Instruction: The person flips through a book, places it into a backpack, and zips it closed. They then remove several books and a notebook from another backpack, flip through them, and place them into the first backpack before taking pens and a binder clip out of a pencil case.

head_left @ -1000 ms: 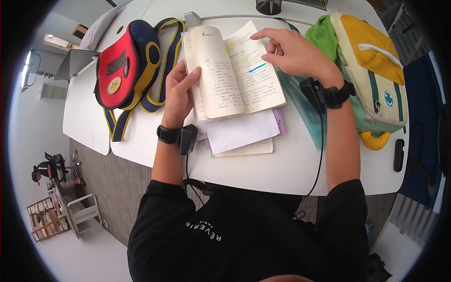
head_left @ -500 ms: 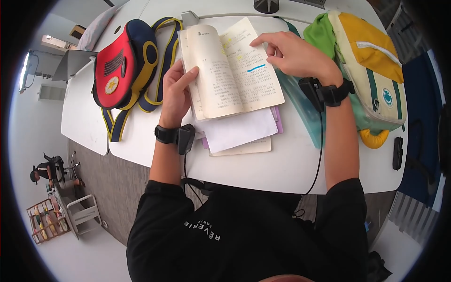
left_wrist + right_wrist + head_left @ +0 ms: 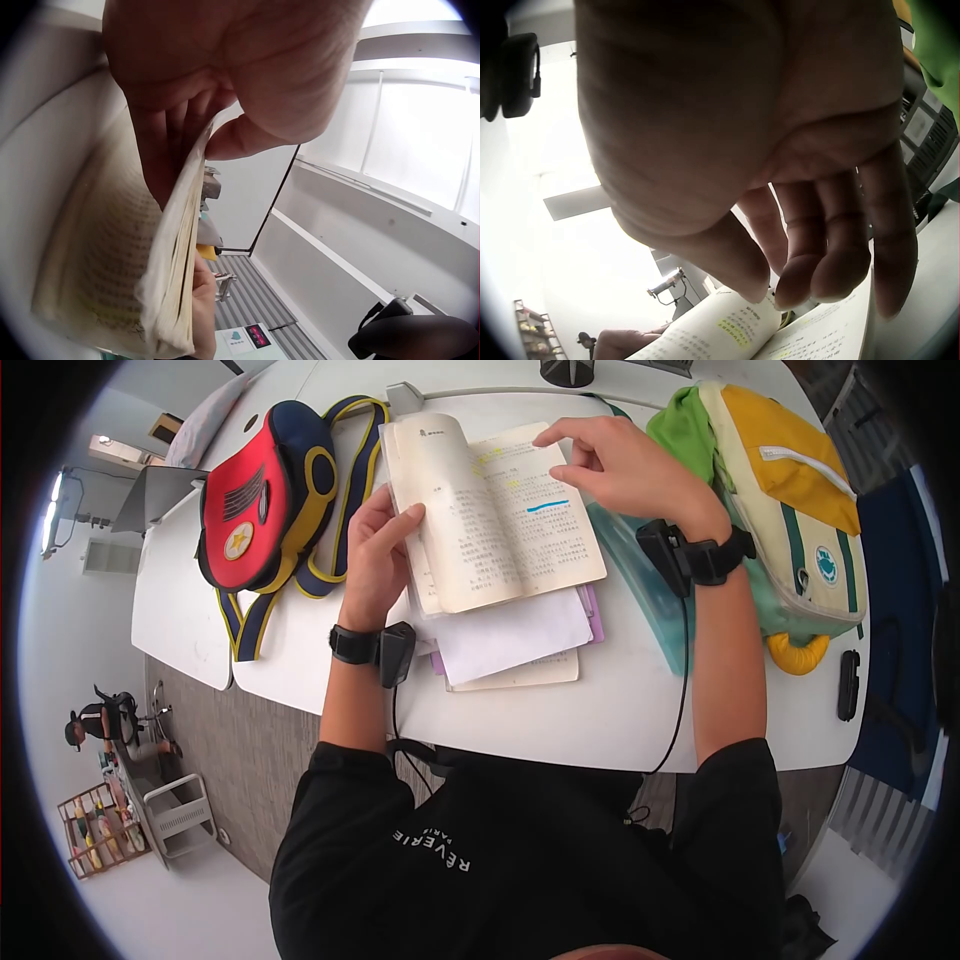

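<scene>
An open paperback book (image 3: pixel 455 555) with printed text is held above a stack of papers in the head view. Yellow highlights and a blue line mark its right page (image 3: pixel 550 550). My left hand (image 3: pixel 378 565) grips the book's left edge, thumb on the front and fingers behind. In the left wrist view, the page block (image 3: pixel 176 277) sits between that thumb and fingers. My right hand (image 3: pixel 635 475) hovers by the right page's upper edge, its index finger reaching out and thumb apart. The right wrist view shows its loosely bent fingers (image 3: pixel 844 262) over the book, holding nothing.
White sheets (image 3: pixel 515 645) and a purple folder (image 3: pixel 597 615) lie under the book. A red and navy bag (image 3: pixel 245 510) stands left, a cream, green and yellow backpack (image 3: pixel 790 510) right. A teal translucent folder (image 3: pixel 650 590) lies between book and backpack. A black item (image 3: pixel 848 685) sits near the right edge.
The right page's raised top corner has dropped and the page lies flatter. My right thumb has moved up and left, closer to the index finger. My left hand keeps its grip.
</scene>
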Motion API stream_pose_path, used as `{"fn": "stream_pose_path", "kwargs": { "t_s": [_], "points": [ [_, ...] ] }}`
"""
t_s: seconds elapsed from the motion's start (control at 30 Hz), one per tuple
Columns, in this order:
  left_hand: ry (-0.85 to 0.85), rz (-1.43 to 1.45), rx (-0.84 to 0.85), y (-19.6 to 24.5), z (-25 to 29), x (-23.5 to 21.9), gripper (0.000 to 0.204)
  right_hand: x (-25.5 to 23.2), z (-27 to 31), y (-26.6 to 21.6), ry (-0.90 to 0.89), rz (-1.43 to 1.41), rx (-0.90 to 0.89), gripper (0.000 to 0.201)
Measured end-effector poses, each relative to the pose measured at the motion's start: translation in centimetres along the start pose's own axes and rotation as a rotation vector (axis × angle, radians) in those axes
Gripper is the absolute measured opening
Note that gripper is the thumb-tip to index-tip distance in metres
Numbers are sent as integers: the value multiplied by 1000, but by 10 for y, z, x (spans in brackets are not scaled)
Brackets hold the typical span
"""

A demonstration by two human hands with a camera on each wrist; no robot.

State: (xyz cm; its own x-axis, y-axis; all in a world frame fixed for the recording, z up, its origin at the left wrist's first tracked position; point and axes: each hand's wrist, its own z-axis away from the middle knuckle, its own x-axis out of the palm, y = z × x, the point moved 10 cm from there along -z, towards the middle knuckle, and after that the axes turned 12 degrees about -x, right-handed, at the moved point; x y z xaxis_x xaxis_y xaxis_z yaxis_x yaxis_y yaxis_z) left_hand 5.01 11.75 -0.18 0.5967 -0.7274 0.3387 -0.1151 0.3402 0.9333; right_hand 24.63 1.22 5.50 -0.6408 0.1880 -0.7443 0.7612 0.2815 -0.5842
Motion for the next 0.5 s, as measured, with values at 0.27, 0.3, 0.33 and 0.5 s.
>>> {"fn": "stream_pose_path", "kwargs": {
  "t_s": [0.27, 0.3, 0.33, 0.5],
  "points": [
    [-25, 31, 5, 0, 0, 1, 36, 1, -2, 2, 2, -9, 18, 30],
    [-38, 22, -2, -1, 1, 3, 37, 2, -1, 2, -14, -3, 20, 31],
    [-39, 22, -3, -2, 0, 2, 37, 2, -1, 1, -14, -2, 21, 31],
    [-32, 33, 10, -1, -1, -1, 37, 2, -3, 8, 24, -50, 83, 37]
  ]
}}
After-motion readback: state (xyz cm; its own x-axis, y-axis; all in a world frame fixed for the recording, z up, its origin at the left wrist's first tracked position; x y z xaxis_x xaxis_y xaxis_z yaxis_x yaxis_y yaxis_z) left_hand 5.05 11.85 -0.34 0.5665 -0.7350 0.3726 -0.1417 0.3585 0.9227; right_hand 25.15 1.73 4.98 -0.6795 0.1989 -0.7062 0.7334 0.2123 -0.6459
